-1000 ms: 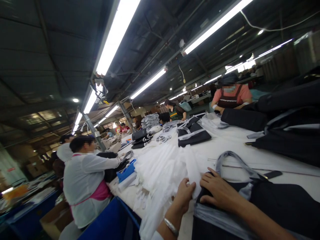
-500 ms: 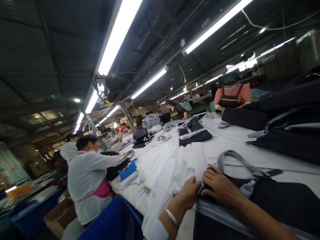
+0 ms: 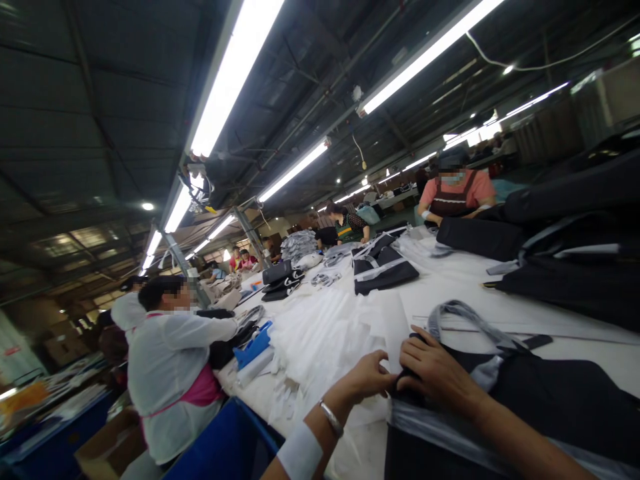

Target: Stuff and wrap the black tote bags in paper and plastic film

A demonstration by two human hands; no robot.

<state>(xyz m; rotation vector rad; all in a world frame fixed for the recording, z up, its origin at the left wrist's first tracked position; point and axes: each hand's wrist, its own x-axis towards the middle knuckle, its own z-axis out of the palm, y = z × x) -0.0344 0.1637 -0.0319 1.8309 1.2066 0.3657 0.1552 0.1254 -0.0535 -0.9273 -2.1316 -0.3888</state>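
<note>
A black fabric bag (image 3: 565,393) lies on the white table in front of me, its looped handle (image 3: 457,310) and a band across it wrapped in clear film. My right hand (image 3: 433,367) is closed over the bag's upper left edge, fingers curled around the dark fabric. Close beside it, my left hand (image 3: 367,377) has its thumb and fingers bent together at the same corner. Whatever lies between those left fingertips is too small to make out. Behind both hands stands a white sheet (image 3: 393,323), in front of a spread of thin white sheets (image 3: 320,340).
Black bags (image 3: 385,267) lie farther along the table, with more piled at right (image 3: 575,280). A blue holder (image 3: 254,345) sits near the left table edge, above a blue bin (image 3: 225,443). Co-workers stand at left (image 3: 175,360) and across the table (image 3: 455,193).
My left hand's fingers have loosened from a tight pinch, and a small gap shows between them. My right hand stays on the bag's edge. The view has shifted slightly.
</note>
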